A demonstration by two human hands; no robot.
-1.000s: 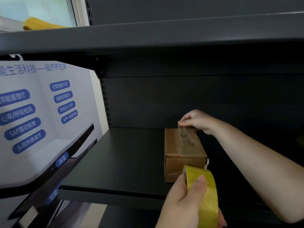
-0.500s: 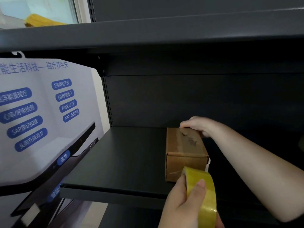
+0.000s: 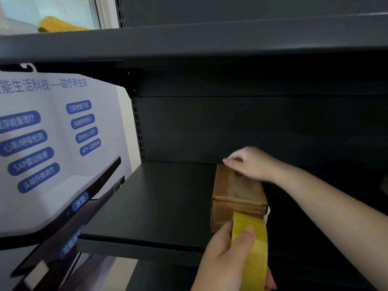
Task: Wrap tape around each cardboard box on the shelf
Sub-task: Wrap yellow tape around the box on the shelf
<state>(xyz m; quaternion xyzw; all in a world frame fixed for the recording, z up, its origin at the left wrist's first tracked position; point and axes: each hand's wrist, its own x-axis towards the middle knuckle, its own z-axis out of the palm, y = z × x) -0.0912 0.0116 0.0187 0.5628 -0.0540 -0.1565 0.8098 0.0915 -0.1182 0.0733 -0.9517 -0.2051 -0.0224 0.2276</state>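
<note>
The cardboard box (image 3: 238,198) sits near the front edge of the dark shelf (image 3: 151,206), toward its right side, and it is the only box in view. A clear glossy strip runs along its top and over the front edge, so the wrap seems begun but not closed round. The box is small, brown and creased. The right hand (image 3: 249,163) presses at the far top edge, fingers bent. The left hand (image 3: 228,255) grips the yellow tape roll (image 3: 252,248) before the box's front face.
</note>
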